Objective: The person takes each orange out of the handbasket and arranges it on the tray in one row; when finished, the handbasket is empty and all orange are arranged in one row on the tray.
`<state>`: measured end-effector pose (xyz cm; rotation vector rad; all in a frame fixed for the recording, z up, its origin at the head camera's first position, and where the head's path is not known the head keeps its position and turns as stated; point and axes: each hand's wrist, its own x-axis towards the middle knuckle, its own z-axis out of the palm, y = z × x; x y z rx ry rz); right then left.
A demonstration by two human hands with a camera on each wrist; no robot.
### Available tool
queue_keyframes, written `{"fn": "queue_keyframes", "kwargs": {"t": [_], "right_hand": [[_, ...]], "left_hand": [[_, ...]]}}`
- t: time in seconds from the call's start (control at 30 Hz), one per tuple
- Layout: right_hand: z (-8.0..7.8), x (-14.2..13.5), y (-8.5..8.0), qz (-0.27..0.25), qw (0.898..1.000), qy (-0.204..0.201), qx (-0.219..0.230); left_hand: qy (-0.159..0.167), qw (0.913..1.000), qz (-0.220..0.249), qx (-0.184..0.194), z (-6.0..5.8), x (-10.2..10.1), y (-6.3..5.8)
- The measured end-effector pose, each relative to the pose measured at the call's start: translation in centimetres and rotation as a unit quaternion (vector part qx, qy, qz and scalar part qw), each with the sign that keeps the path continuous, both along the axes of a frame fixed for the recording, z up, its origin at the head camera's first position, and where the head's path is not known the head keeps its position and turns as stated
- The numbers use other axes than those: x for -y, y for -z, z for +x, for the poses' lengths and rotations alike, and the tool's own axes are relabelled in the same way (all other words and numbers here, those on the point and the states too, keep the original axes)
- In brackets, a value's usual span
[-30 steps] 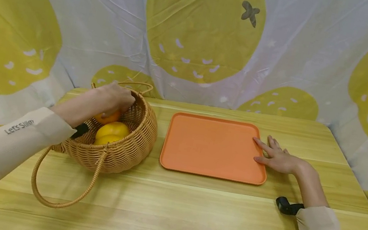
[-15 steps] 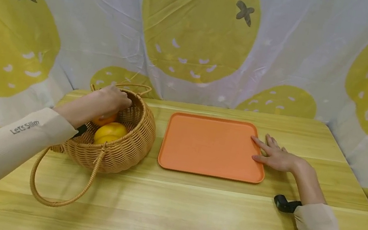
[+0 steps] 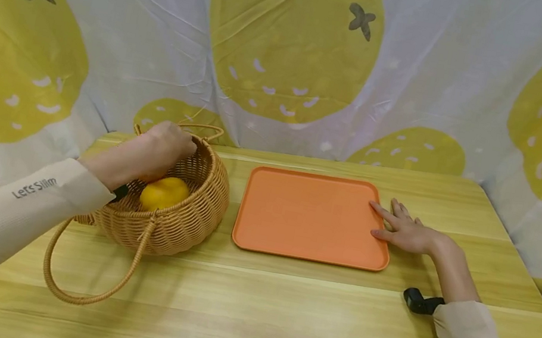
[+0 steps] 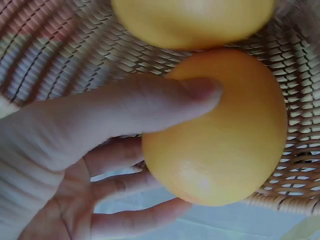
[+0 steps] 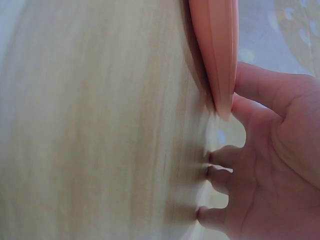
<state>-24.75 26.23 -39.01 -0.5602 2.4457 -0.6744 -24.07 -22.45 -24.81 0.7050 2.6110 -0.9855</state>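
Note:
My left hand [image 3: 166,147] reaches into a round wicker basket [image 3: 195,213] at the left of the table. In the left wrist view it holds an orange [image 4: 225,140], thumb across the top and fingers beneath; from the head this fruit is hidden behind the hand. A yellow fruit [image 3: 165,194] lies in the basket nearer to me. Against the held orange, another yellow-orange fruit [image 4: 200,20] shows at the top of the left wrist view. My right hand [image 3: 409,232] spreads at the right edge of an orange tray [image 3: 308,218], thumb and index finger on its rim, other fingertips on the table.
The wooden table [image 3: 255,317] reaches back to a cloth [image 3: 427,57] printed with big yellow fruits. One basket handle [image 3: 87,301] loops down toward me; the other handle [image 3: 214,133] stands at the back. A black wrist camera [image 3: 419,301] sits by my right sleeve.
My left hand has turned slightly inside the basket, and the orange that showed below it is now covered from the head view. The yellow fruit has shifted a little. My right hand stays put.

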Motion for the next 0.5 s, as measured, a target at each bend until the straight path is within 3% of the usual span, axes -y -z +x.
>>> {"fn": "queue_keyframes", "kwargs": {"t": [0.2,0.5], "right_hand": [[0.0,0.0,0.1,0.005,1.0,0.0,-0.003],[-0.1,0.0,0.0,0.007,1.0,-0.003,-0.006]], "left_hand": [[-0.054,0.9955,0.055,0.056,-1.5,0.7,-2.2],[-0.056,0.9809,0.144,0.119,-1.8,2.2,-3.6]]}}
